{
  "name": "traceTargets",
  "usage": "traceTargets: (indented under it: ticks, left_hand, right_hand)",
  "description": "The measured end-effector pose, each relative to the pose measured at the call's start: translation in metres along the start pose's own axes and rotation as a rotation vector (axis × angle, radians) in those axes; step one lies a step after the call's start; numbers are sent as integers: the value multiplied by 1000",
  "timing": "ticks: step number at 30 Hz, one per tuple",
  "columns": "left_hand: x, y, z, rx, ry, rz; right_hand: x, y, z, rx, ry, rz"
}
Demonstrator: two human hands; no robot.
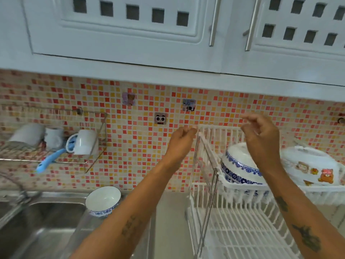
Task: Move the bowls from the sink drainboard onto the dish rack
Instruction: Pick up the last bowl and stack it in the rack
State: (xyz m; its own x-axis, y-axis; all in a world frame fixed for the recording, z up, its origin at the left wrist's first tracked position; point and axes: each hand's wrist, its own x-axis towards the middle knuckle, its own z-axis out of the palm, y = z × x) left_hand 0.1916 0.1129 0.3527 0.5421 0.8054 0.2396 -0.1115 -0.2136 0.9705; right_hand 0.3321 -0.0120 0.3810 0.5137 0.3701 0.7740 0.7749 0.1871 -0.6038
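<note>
Both hands are raised above the white dish rack (240, 230) and nothing is grasped. The left hand (182, 139) is loosely curled near the rack's upper corner; the right hand (261, 133) is held with fingers half bent and released. Two bowls are seated upside down on the upper tier: a blue-patterned bowl (238, 165) and, beside it, a cartoon-printed bowl (309, 165). One blue-rimmed bowl (103, 200) is left upright on the drainboard (168, 221), beside the sink (43, 227).
</note>
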Motion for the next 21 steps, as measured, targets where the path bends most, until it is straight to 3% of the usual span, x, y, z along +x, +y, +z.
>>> traceTargets:
  ticks: [5,10,15,21]
  left_hand:
    - [-21,-35,-83,53,76,-212]
    - [-47,-78,-171,48,239,-377]
    - [-66,-113,-240,7,449,-498]
    - [-78,-158,-288,-74,547,-612]
  right_hand:
    - [-21,-56,81,234,-175,-29]
    - [-63,-70,164,319,-444,116]
    - [-102,-57,235,292,-682,324]
    - [-144,-20,309,82,-976,566]
